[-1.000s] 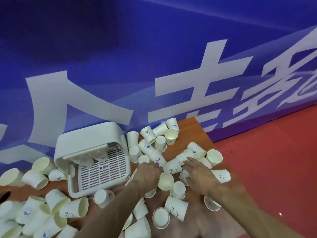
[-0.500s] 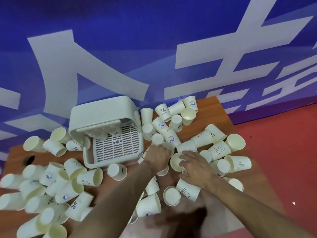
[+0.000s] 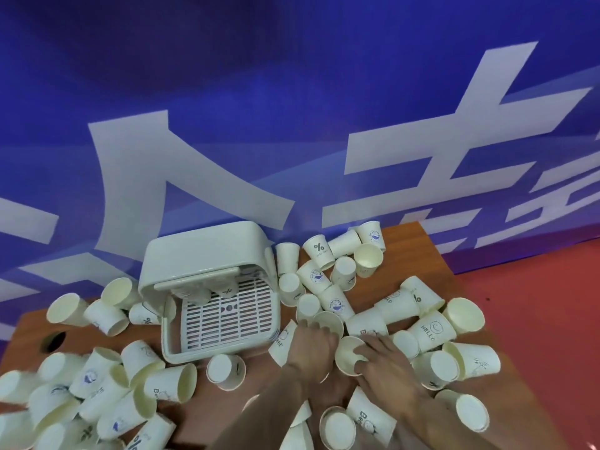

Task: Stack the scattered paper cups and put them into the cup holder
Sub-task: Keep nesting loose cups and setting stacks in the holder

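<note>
**Cups loose on the table, few in the holder**

Nearest me, a cup printed "Be" [image 3: 370,420] lies on its side between my forearms, with another cup [image 3: 337,428] seen end-on just beside it. At near left, a heap of paper cups [image 3: 97,401] lies tumbled.

My right hand [image 3: 389,368] grips an upright cup [image 3: 347,350], fingers curled over its rim. My left hand [image 3: 313,349] is knuckles-up, fingers curled down among the cups. I cannot tell whether it holds one.

Cups crowd both hands, with a "HELLO" cup [image 3: 430,329] just to the right.

Beyond, to the left, the cup holder [image 3: 207,355] stands with its lid raised. A few cups [image 3: 198,293] sit at the back of its slatted tray [image 3: 227,316].

Farther right, the "%" cup [image 3: 319,251] and others lie on the wooden table [image 3: 418,251] by the blue banner [image 3: 292,92]. The red floor [image 3: 535,336] is to the right.
</note>
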`<action>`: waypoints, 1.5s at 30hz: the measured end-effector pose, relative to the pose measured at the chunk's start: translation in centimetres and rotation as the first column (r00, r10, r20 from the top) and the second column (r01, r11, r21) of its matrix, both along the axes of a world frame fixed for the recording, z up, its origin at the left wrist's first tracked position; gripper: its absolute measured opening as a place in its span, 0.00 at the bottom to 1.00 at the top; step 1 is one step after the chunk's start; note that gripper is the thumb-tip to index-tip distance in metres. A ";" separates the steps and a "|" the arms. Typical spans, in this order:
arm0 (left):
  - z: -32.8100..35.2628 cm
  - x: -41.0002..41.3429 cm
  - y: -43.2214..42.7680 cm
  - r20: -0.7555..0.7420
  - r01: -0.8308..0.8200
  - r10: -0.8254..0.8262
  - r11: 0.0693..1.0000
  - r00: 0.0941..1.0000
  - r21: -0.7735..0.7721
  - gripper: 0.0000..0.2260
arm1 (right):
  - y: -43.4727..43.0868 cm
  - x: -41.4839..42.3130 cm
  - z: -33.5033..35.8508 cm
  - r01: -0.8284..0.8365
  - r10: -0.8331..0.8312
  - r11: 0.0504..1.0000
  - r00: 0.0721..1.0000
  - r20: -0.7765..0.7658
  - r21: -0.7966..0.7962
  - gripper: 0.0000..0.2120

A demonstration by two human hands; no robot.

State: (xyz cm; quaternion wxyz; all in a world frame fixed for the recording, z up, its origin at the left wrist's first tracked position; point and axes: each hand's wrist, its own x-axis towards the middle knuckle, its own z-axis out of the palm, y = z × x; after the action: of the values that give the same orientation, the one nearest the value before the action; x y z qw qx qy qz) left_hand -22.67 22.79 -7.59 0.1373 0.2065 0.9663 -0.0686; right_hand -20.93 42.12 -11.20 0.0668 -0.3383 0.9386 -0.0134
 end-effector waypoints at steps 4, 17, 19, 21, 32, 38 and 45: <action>0.8 0.2 -0.3 -0.006 -0.002 0.002 1.000 1.000 0.001 0.08 | -0.1 0.3 0.1 0.002 -0.002 1.000 1.000 -0.013 -0.031 0.06; 8.8 2.2 -3.4 -0.124 0.100 -0.100 0.995 0.987 -0.011 0.05 | -1.2 -0.9 6.7 -0.116 0.101 0.987 0.986 -0.130 -0.116 0.09; 9.8 2.7 -4.2 -0.132 0.084 -0.086 0.996 0.988 -0.016 0.04 | -1.8 -1.4 8.2 -0.145 0.129 0.984 0.981 -0.146 -0.105 0.10; 10.7 3.1 -5.2 -0.122 0.056 -0.058 0.998 0.991 -0.020 0.04 | -2.5 -2.1 9.7 -0.169 0.149 0.979 0.976 -0.161 -0.115 0.11; 14.2 6.3 -11.2 -0.238 -0.181 0.183 0.983 0.954 0.032 0.10 | -9.5 -4.5 14.7 -0.223 0.185 0.952 0.965 -0.184 -0.210 0.12; 13.2 9.0 -14.6 -0.270 -0.295 0.298 0.954 0.916 0.052 0.10 | -13.9 -3.7 14.0 -0.198 0.162 0.933 0.977 -0.141 -0.299 0.08; 13.0 9.4 -20.8 -0.309 -0.341 0.365 0.931 0.878 0.133 0.09 | -19.3 -2.9 12.0 -0.226 0.186 0.931 0.970 -0.159 -0.288 0.06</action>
State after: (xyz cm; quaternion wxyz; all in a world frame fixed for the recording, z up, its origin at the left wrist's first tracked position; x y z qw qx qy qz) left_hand -13.23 2.04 5.38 -0.0235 0.0175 0.9988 -0.0397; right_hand -23.84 22.82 0.85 -0.0461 -0.4414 0.8869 -0.1287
